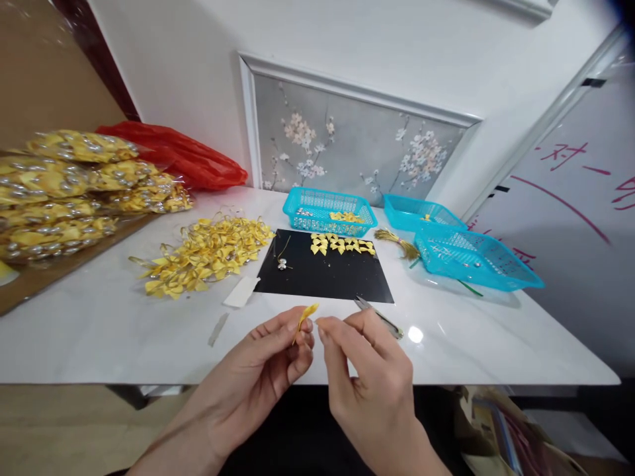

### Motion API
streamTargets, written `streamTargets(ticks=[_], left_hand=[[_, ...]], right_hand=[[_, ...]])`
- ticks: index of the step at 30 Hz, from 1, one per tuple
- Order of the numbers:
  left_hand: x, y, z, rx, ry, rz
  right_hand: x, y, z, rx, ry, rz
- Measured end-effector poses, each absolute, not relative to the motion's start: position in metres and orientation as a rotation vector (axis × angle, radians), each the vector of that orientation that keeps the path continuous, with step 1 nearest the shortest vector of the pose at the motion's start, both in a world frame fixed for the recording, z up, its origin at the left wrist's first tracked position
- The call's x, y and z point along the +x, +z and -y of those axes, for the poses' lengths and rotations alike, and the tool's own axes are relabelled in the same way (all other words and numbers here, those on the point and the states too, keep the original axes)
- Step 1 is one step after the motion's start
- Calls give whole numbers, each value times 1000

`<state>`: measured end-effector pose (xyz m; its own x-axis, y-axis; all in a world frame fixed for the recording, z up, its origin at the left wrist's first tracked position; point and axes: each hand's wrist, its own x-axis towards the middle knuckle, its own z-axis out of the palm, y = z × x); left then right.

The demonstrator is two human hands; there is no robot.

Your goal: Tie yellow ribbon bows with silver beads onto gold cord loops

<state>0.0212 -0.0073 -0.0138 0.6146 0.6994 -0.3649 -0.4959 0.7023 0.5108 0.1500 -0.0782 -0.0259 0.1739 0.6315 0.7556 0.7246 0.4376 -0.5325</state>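
My left hand (272, 357) pinches a small yellow ribbon bow (308, 311) between thumb and fingers, just past the front of the black mat (322, 277). Close beside it, my right hand (367, 370) is closed in a pinch; what sits between its fingertips is too small to make out. Thread snips (380, 317) lie behind the right hand, partly hidden by it. On the mat are rows of yellow bows (342, 244) and a small cluster of silver beads (282, 264) near a thin gold wire or cord.
A loose pile of yellow bows (208, 254) lies left, near bagged bows (64, 192) and a red plastic bag (183, 155). Blue baskets (327, 198) stand at the back and right (486, 261). A bundle of gold strands (399, 243) and a white paper scrap (241, 291) flank the mat.
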Motion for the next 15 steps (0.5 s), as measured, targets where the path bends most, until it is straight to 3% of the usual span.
streamTargets(ticks=[9,15], left_hand=[[16,-17,12,849,850,-688],[7,-20,16,1246,865,-787]], right_hand=[[149,-27,82,-1287,-181,1536],[156,-29,86,-1312,-55,1540]])
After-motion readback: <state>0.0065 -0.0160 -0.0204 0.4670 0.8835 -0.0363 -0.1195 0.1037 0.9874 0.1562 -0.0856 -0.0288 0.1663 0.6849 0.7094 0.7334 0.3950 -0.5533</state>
